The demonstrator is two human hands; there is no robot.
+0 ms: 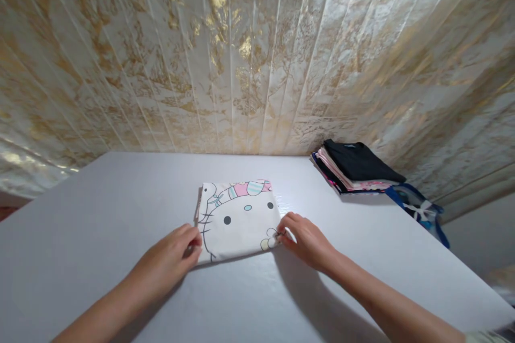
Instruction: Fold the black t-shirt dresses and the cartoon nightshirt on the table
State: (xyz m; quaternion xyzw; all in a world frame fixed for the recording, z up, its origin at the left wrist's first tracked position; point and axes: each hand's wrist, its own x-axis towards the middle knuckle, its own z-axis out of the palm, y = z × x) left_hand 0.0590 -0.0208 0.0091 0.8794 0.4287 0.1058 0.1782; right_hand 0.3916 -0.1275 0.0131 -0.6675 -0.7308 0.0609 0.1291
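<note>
A folded white garment (237,220) with a cartoon cat print lies flat in the middle of a pale grey table (100,214). My left hand (171,260) pinches its near left corner with curled fingers. My right hand (306,238) pinches the near right corner, thumb and fingers closed on the cloth edge. Both forearms reach in from the bottom of the view.
A stack of folded clothes (356,169), a black piece on top of pink ones, sits at the table's far right. A blue and white item (420,206) lies beside it near the right edge. A gold-and-white panelled wall (249,53) rises behind the table.
</note>
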